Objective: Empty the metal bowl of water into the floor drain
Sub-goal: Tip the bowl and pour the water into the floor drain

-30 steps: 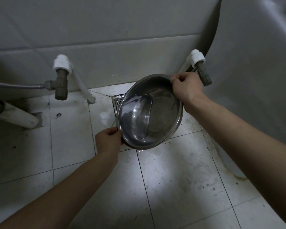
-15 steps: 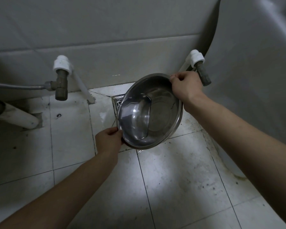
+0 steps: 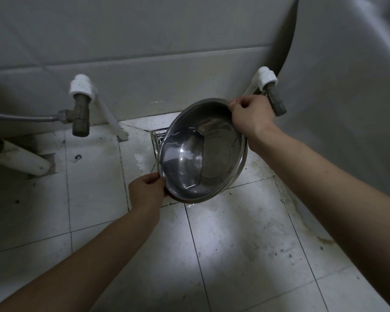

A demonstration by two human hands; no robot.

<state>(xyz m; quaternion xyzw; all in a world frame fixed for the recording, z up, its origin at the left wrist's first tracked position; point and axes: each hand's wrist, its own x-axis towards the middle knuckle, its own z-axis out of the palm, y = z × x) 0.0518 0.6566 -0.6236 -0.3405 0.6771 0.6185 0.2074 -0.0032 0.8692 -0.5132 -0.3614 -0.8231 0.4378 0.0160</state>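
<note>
A round metal bowl point(image 3: 221, 152) hangs tilted over the floor, its left side lower, with water pooled in that lower left part. My left hand point(image 3: 148, 191) grips the rim at the near left. My right hand point(image 3: 250, 117) grips the rim at the far right. Behind and under the bowl's left edge a square metal floor drain point(image 3: 158, 138) shows only in part; the bowl hides the rest of it.
A brass valve with a white cap point(image 3: 80, 109) and a hose stick out of the wall at left. A second valve point(image 3: 273, 95) sits right behind my right hand. A white pipe point(image 3: 20, 159) lies at far left. A grey curved body point(image 3: 347, 86) fills the right side.
The bowl has stayed in nearly the same place and tilt. The water inside has shifted slightly. Both hands keep their grip.
</note>
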